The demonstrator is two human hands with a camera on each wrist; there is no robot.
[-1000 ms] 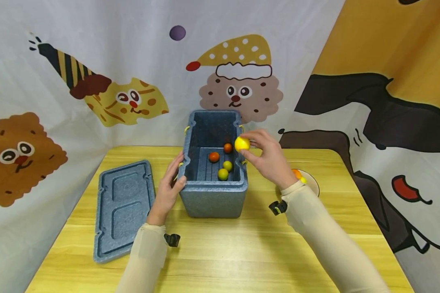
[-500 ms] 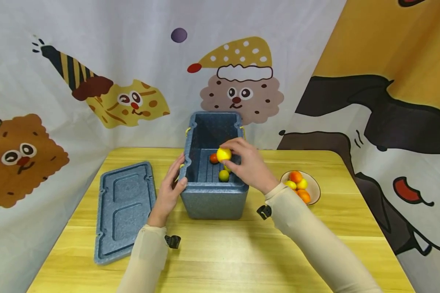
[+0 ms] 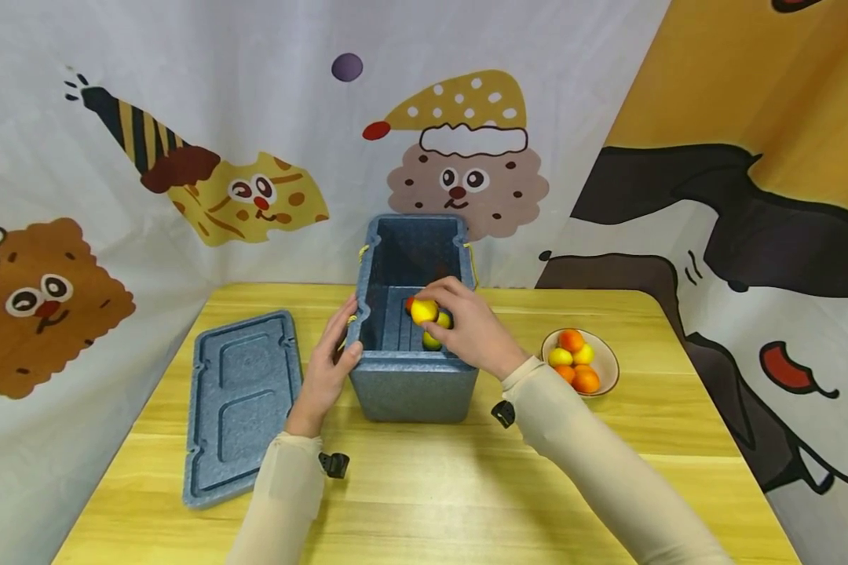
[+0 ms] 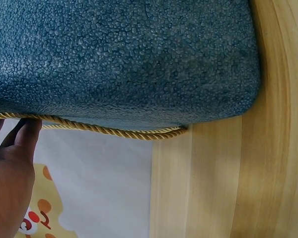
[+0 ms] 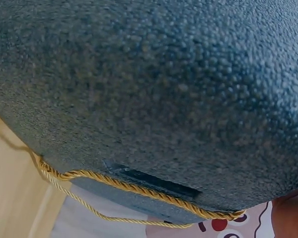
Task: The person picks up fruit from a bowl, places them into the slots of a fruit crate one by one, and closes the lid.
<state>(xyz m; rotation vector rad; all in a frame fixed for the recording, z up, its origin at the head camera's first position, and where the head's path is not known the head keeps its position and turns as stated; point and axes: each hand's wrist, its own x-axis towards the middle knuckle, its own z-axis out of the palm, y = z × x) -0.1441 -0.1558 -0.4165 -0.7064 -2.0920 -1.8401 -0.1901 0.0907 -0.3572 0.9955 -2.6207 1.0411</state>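
A grey-blue foam box [image 3: 413, 390] stands without its lid, a yellow rope handle [image 4: 99, 130] hanging along its side. My left hand [image 3: 321, 378] rests against the box's left side near the front corner, fingers fairly straight, thumb at the rim. Inside the box, my right hand [image 3: 475, 329] pinches a round yellow fruit [image 3: 422, 311] between thumb and fingers. Below lie a small red fruit [image 3: 409, 305], partly covered, and yellow-green fruits [image 3: 430, 342]. In the right wrist view the box wall fills most of the picture; only an edge of my right hand [image 5: 290, 214] shows.
The grey-blue lid [image 3: 243, 408] lies flat on the wooden table [image 3: 410, 494], left of the box. A bowl [image 3: 610, 369] to the right holds several orange and yellow fruits. Behind the table hangs a cartoon-printed cloth [image 3: 268, 71].
My right hand has moved left and down from the box's right rim into the box, carrying the yellow fruit. This uncovers the bowl. My left hand stays against the box.
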